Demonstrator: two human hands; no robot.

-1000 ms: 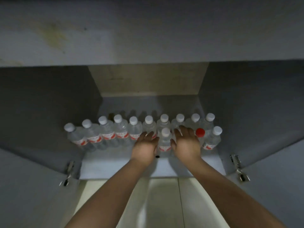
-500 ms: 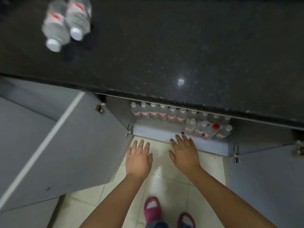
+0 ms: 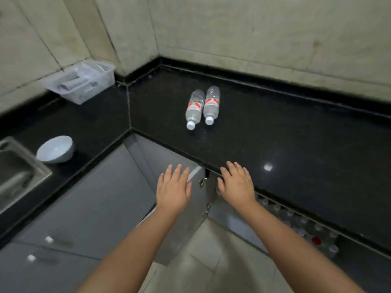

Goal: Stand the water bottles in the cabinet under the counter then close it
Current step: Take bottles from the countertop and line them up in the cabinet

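Note:
Two clear water bottles, a left one (image 3: pixel 194 109) and a right one (image 3: pixel 211 107), lie side by side on the black counter (image 3: pixel 275 134), white caps toward me. Under the counter edge, the open cabinet shows several upright bottles (image 3: pixel 296 225), one with a red cap (image 3: pixel 316 240). The grey left cabinet door (image 3: pixel 175 157) stands open. My left hand (image 3: pixel 173 190) hovers empty with fingers spread in front of that door. My right hand (image 3: pixel 237 183), also empty and spread, is at the counter's front edge.
A white bowl (image 3: pixel 55 149) lies upside down on the counter beside a steel sink (image 3: pixel 14 176) at the left. A white plastic basket (image 3: pixel 81 82) stands in the back left corner. Tiled walls rise behind; pale floor tiles (image 3: pixel 203 261) lie below.
The view has risen from inside the cabinet to above the counter. Both hands left the standing bottles and came up empty to counter height. The two lying bottles came into view.

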